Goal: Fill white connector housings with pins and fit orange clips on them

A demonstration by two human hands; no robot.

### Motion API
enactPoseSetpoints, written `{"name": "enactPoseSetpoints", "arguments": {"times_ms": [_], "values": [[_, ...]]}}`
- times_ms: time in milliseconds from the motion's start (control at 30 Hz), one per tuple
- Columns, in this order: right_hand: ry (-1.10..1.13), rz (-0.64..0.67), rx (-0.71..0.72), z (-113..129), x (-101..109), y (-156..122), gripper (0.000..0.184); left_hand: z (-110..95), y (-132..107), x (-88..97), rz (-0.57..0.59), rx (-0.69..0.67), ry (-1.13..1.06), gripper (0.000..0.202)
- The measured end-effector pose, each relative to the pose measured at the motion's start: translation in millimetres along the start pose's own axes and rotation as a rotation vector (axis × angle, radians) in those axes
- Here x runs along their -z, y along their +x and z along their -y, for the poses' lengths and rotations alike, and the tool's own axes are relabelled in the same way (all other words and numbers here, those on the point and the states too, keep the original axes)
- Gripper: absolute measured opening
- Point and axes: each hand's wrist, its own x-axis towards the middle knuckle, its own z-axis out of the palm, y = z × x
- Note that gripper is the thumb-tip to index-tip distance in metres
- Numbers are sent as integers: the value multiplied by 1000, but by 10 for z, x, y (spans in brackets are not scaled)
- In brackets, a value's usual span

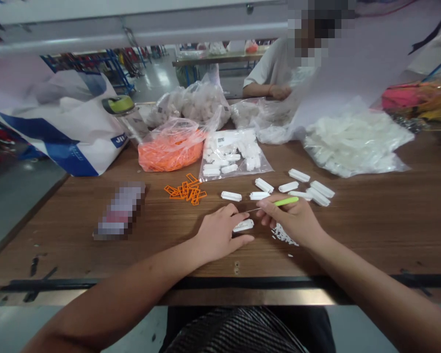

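Observation:
Under the fingers of my left hand [218,233] lies a white plastic piece [244,225] with a row of small dark marks or slots. The thumb and fingers hold it at its left end against the tabletop. My right hand [288,218] is closed around a thin metal tool with a lime-green handle [286,201]. The tool's slim shaft points left, its tip close to my left fingertips; whether it touches anything is unclear. Tiny white bits [283,234] are scattered beneath my right hand. Several similar white pieces [263,185] lie just beyond both hands.
Orange plastic frames [187,190] lie loose before a bag of orange parts [171,149]. Behind are a bag of white pieces [230,152] and a large clear bag [356,142]. A bottle [130,117] and blurred rectangular object [121,211] are left. A person [268,78] sits opposite.

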Motion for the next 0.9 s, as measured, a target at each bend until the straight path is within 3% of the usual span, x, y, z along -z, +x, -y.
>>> {"name": "enactPoseSetpoints", "arguments": {"times_ms": [100, 267, 400, 567, 900], "values": [[63, 2, -7, -118, -2, -16, 30, 61, -24, 18, -54, 13, -134, 54], [30, 72, 48, -166, 25, -41, 29, 105, -46, -43, -130, 84, -312, 23], [-19, 86, 66, -192, 24, -44, 33, 132, -17, -102, -157, 82, -418, 21], [-76, 145, 66, -265, -37, -50, 33, 145, 22, -112, -155, 166, -424, 23], [-39, 54, 39, -255, -63, -63, 35, 125, 31, -111, -135, 202, -455, 17]]}}
